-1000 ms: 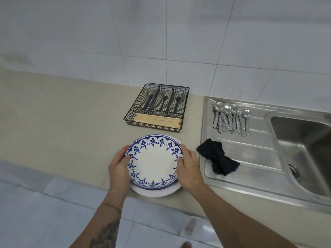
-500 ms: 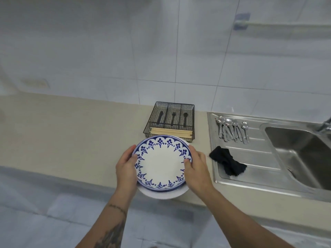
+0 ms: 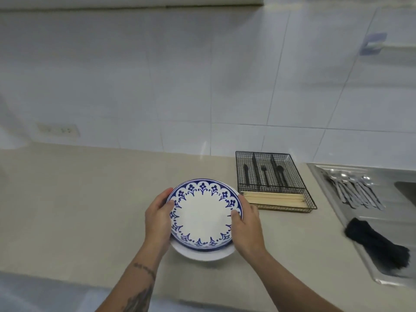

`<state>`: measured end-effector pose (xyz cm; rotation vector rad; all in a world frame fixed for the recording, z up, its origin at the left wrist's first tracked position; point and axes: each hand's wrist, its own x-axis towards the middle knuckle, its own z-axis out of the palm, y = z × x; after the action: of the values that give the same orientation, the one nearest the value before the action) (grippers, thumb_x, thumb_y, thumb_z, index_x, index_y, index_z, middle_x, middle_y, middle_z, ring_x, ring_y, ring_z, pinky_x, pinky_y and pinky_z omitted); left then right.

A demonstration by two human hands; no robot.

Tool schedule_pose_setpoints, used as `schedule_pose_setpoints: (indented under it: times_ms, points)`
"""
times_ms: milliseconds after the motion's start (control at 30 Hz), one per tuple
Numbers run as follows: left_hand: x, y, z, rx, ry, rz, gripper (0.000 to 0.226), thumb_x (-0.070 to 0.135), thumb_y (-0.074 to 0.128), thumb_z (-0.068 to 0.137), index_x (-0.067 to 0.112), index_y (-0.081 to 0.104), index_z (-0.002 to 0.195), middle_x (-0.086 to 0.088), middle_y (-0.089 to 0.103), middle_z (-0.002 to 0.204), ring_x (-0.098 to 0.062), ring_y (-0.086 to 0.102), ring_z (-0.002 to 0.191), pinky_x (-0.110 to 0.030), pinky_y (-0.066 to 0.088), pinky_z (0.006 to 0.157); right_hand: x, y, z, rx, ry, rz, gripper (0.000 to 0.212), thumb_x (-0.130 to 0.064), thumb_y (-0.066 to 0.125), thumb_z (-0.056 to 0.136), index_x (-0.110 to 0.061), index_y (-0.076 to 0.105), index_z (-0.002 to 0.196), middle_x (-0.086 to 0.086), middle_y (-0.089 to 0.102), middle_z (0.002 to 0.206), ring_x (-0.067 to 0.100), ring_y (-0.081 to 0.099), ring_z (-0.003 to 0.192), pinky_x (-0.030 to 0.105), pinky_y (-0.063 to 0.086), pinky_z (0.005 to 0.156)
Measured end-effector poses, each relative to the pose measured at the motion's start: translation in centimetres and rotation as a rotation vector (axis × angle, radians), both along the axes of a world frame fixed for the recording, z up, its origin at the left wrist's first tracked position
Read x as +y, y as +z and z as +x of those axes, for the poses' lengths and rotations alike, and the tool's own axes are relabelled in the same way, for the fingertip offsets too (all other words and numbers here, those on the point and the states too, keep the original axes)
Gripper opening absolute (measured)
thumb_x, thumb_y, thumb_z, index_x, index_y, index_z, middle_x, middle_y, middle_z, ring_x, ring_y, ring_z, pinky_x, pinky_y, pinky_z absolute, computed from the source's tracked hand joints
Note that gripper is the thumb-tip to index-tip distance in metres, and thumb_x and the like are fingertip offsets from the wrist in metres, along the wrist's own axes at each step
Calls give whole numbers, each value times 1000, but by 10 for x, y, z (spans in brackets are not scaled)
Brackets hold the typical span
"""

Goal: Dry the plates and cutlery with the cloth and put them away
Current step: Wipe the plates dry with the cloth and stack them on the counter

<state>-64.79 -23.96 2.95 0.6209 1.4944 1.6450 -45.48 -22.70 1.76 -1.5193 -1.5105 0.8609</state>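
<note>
A blue-patterned plate (image 3: 202, 217) lies on top of a plain white plate (image 3: 202, 255), and I hold the stack above the beige counter (image 3: 78, 210). My left hand (image 3: 157, 221) grips the stack's left rim with the thumb on top. My right hand (image 3: 247, 228) grips the right rim the same way. The black cloth (image 3: 378, 244) lies crumpled on the steel drainboard (image 3: 396, 212) to the right. Several metal spoons (image 3: 353, 190) lie in a row at the back of the drainboard.
A black wire cutlery tray (image 3: 273, 181) stands on the counter beside the drainboard, with black cutlery in its slots and wooden chopsticks (image 3: 274, 198) in the front section. The sink basin's edge (image 3: 405, 190) shows at far right. A wall socket (image 3: 58, 130) sits at left.
The stack of plates has been lifted in both hands, and my view has risen and turned left, so the tray, spoons and cloth now sit further right.
</note>
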Motion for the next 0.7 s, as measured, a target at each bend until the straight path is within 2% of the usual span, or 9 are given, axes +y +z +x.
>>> schedule_pose_setpoints:
  times_ms: [67,133,200,300,433,500,700]
  points:
    - [20,1,-32,-4,-5,-13,38,-2,54,90,18,71,117,-2,73,113,-24,68,107,-48,53,98,16,0,-31,-6,-11,-13,44,-19,41,100,-28,40,142,-3,42,130,-21,46,78,15,32,80]
    - [39,1,-56,-8,-24,-8,38,-3,54,90,19,71,116,-2,73,113,-25,68,106,-48,53,98,33,4,-54,-6,-30,-23,43,-19,40,100,-27,40,142,-2,42,130,-24,45,79,6,31,72]
    - [60,1,-75,-4,-42,-13,38,-3,53,90,20,71,115,-1,73,113,-25,68,106,-49,53,98,51,7,-72,-25,-36,-29,43,-18,40,100,-26,39,143,-2,42,127,-23,46,76,3,30,69]
    - [89,-6,-94,11,-73,-32,40,-3,54,89,21,71,115,0,72,113,-24,68,106,-50,53,98,75,8,-90,-67,-61,-71,42,-19,39,100,-29,40,141,-2,45,127,-13,47,76,14,30,80]
    - [119,-19,-105,23,-94,-56,41,-3,55,87,25,72,112,3,73,111,-20,69,104,-49,54,96,110,-7,-98,-107,-51,-106,38,-24,40,95,-31,47,132,0,55,122,1,54,95,28,46,88]
    - [132,-24,-106,20,-102,-76,42,-3,54,87,27,71,111,4,73,110,-19,69,102,-47,56,94,125,-14,-99,-99,-53,-154,39,-25,40,93,-31,47,131,0,55,120,11,57,101,36,49,94]
    - [180,-39,-108,68,-132,-108,40,1,55,87,24,71,115,6,72,113,-18,67,105,-47,54,97,173,-33,-101,-40,-82,-247,44,-35,39,85,-39,44,128,-2,54,120,16,58,106,45,51,94]
